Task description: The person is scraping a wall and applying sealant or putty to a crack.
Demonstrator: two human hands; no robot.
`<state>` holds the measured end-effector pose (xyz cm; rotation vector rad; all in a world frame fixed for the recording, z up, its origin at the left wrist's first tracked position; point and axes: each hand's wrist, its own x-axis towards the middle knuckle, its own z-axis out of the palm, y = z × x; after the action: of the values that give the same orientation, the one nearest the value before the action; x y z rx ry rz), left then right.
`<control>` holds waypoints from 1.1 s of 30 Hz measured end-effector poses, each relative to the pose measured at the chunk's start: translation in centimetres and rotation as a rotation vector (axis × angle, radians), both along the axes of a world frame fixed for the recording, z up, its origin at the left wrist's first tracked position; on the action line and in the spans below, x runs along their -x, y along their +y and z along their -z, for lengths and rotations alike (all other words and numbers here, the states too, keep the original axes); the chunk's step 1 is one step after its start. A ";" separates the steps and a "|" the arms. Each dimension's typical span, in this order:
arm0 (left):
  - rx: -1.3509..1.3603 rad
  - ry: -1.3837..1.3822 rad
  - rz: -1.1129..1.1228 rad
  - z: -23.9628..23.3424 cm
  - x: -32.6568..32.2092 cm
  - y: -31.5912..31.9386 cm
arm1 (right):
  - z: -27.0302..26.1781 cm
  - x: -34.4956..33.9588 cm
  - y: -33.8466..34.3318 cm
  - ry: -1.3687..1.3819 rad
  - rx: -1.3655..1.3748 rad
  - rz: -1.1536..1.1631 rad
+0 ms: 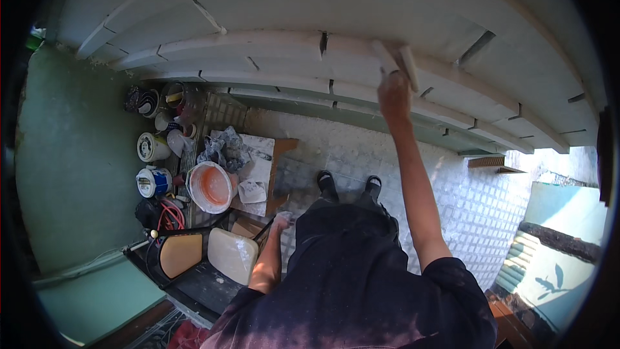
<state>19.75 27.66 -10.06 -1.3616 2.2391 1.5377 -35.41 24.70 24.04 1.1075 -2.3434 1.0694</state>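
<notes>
My right hand (395, 94) is raised and closed around a pale, blurred hand tool (399, 60), perhaps a sanding block or float, which lies against a long whitish ledge (356, 44) of the slotted wall. Dark slots (323, 43) cut through the ledges at intervals. Low at my left side is my left hand (283, 220), its fingers dusted white and partly curled; whether it holds anything cannot be told. Near it, a bucket (211, 187) with an orange inside stands by a plaster-smeared board (254, 160), which carries crumpled grey plastic (227, 148).
Lidded tubs (152, 147) and several containers line the left wall. A chair with a cream seat (233, 254) and a red hose (172, 215) are at lower left. My feet stand on a dusty tiled floor (348, 155). A brown bracket (487, 162) sits at right.
</notes>
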 end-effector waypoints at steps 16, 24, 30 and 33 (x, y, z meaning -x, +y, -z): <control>-0.326 0.088 -0.153 -0.6 2.6 -8.5 | 1.6 -0.5 -0.7 0.285 -0.433 0.219; -0.208 -0.102 0.139 -1.9 2.1 -8.1 | 2.0 -5.7 -8.7 -0.017 -0.144 0.063; -0.347 -0.001 -0.077 0.0 0.1 -7.3 | 1.7 -4.4 -5.9 0.308 -0.162 0.056; -0.460 0.038 -0.308 -5.7 4.3 -7.6 | -0.8 -2.6 -2.8 -0.319 -0.253 0.323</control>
<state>15.40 20.09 -4.37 -1.5775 1.5921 2.0256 -32.84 21.88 24.85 0.6311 -2.8488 0.9023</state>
